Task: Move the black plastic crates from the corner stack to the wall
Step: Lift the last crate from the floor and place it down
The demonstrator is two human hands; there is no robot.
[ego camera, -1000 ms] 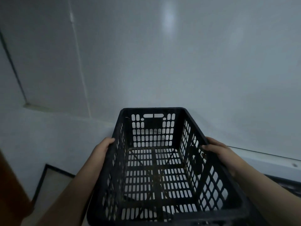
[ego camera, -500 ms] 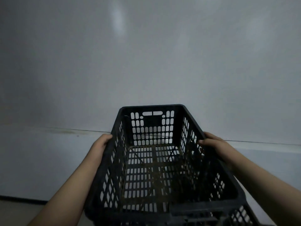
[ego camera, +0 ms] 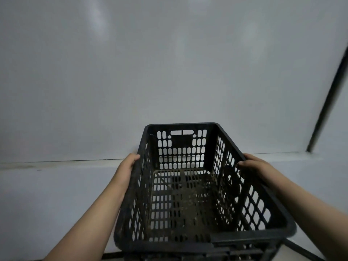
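1. Head view, from the left: the left hand presses against the outside of the left long wall of the black crate, just below its rim, fingers curled around the edge. Its grip is closed on that wall.
2. Between the two hands the crate is held level and open side up, its short end with the handle slot pointing away from the person. Its slotted floor looks dusty and brownish, and nothing lies inside.
3. On the right, the right hand closes over the rim of the right long wall, fingertips hooked over the top edge, directly across from the left hand.
4. Below the near end of the crate a second dark slatted piece shows; what it is cannot be told.
5. Behind the crate stands a plain pale grey wall with a low ledge running across it. A dark vertical strip runs down the far right.
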